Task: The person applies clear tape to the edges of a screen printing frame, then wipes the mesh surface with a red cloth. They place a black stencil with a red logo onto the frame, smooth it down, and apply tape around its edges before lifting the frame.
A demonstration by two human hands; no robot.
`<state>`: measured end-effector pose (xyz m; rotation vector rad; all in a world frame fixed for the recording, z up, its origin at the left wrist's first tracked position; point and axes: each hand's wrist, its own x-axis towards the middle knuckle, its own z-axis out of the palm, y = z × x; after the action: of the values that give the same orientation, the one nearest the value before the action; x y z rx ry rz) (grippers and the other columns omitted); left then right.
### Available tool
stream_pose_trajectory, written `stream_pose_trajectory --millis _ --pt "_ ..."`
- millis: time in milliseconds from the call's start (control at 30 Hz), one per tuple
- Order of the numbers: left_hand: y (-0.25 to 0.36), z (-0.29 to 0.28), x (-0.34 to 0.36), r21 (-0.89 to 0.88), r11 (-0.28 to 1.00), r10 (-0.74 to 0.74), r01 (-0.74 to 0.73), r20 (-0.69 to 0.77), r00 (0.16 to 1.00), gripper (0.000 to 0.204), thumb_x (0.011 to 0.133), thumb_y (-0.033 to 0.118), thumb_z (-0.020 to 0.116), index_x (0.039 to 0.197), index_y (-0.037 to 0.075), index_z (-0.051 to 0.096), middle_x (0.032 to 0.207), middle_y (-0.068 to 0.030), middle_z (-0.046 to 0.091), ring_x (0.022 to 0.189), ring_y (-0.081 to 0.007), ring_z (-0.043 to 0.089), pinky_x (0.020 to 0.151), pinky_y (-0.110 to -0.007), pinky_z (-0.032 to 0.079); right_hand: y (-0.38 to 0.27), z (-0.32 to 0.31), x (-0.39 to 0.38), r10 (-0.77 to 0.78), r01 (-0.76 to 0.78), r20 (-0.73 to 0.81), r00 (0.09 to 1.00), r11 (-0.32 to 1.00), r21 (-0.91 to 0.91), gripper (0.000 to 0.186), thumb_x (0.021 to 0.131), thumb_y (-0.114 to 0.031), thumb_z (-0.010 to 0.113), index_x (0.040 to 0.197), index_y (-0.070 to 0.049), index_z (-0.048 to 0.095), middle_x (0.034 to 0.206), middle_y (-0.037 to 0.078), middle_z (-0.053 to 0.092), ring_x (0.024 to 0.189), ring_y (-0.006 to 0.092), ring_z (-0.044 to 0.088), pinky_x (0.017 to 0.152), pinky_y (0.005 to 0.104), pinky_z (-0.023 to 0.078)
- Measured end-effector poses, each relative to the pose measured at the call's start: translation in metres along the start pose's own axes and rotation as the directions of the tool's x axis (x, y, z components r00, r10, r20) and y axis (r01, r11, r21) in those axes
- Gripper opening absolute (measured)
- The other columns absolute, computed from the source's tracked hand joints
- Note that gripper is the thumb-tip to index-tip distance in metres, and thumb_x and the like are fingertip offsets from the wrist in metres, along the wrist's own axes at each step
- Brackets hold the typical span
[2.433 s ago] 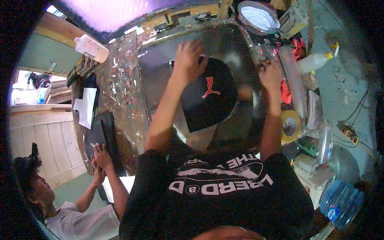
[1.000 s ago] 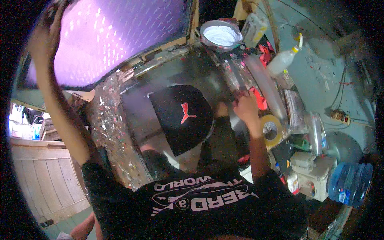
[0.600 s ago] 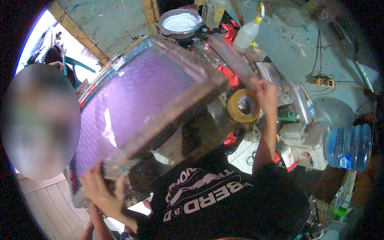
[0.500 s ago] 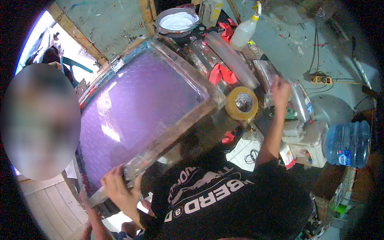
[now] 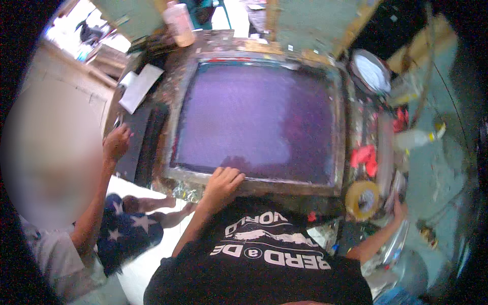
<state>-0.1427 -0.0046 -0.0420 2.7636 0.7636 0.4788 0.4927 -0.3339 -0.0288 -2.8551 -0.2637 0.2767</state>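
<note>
A screen-printing frame (image 5: 259,182) with purple mesh (image 5: 239,112) lies on the worktable in front of me. My left hand (image 5: 222,187) has its fingers curled over the near rail, left of the middle; the thumb is hidden. Over at the right, my right hand (image 5: 399,209) is at the near end of a greyish strip-like tool (image 5: 398,185). Blur hides whether its fingers close on it. Just left of that hand, a big roll of clear yellowish tape (image 5: 351,200) lies beside a long translucent strip (image 5: 386,152).
A co-worker's hand (image 5: 118,143) is by a dark panel (image 5: 145,147) on the left, near a white sheet (image 5: 141,89). Red scraps (image 5: 365,158), a spray bottle (image 5: 414,138) and a basin (image 5: 356,68) of white stuff line the right. A pinkish bottle (image 5: 180,25) stands at the back left.
My view has swung left, so the frame looks squarer and a co-worker's arm shows. My left hand has moved from the frame's left corner along the near rail. My right hand has reached the greyish strip.
</note>
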Motion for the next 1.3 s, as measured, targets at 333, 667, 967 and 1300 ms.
stream_pose_trajectory --millis 333,667,967,1300 --pt "-0.005 0.022 -0.008 -0.031 0.999 0.028 -0.025 0.092 0.995 0.04 0.081 0.024 0.067 0.118 0.009 0.064 0.111 -0.0069 0.063 0.104 -0.0252 0.06 0.088 -0.04 0.047 0.098 -0.003 0.103 -0.065 0.065 0.015 0.998 0.997 -0.048 0.095 0.084 -0.061 0.076 0.145 0.007 0.052 0.146 0.023 0.056 0.134 0.0347 0.054 0.114 0.0434 0.04" --pt "-0.007 0.012 0.006 -0.196 0.978 -0.062 0.066 0.027 0.998 0.055 0.064 0.023 0.087 0.111 0.007 0.064 0.107 -0.0086 0.062 0.101 -0.0291 0.06 0.088 -0.042 0.047 -0.084 -0.095 -0.009 -0.454 0.45 -0.331 0.827 0.888 -0.091 0.062 0.095 -0.041 0.072 0.133 0.006 0.059 0.125 0.022 0.068 0.112 0.0312 0.064 0.098 0.0386 0.048" --pt "-0.003 0.014 0.011 -0.274 0.949 -0.164 0.154 -0.013 0.986 0.073 0.057 0.022 0.092 0.122 0.006 0.063 0.128 -0.0132 0.061 0.12 -0.0361 0.057 0.103 -0.046 0.045 -0.409 0.001 -0.177 -0.98 0.944 0.164 0.111 0.156 0.291 0.044 0.089 -0.026 0.078 0.128 -0.01 0.065 0.115 0.014 0.074 0.104 0.0264 0.072 0.093 0.0385 0.053" --pt "0.009 0.006 0.023 -0.036 0.976 -0.21 0.214 0.091 0.973 0.097 0.07 0.055 0.083 0.147 0.004 0.051 0.159 -0.018 0.042 0.147 -0.0363 0.04 0.119 -0.051 0.034 -0.463 0.11 -0.153 -0.962 0.961 0.255 -0.099 -0.026 0.276 0.047 0.088 -0.041 0.077 0.122 -0.01 0.066 0.112 0.015 0.074 0.101 0.0347 0.071 0.089 0.0428 0.054"
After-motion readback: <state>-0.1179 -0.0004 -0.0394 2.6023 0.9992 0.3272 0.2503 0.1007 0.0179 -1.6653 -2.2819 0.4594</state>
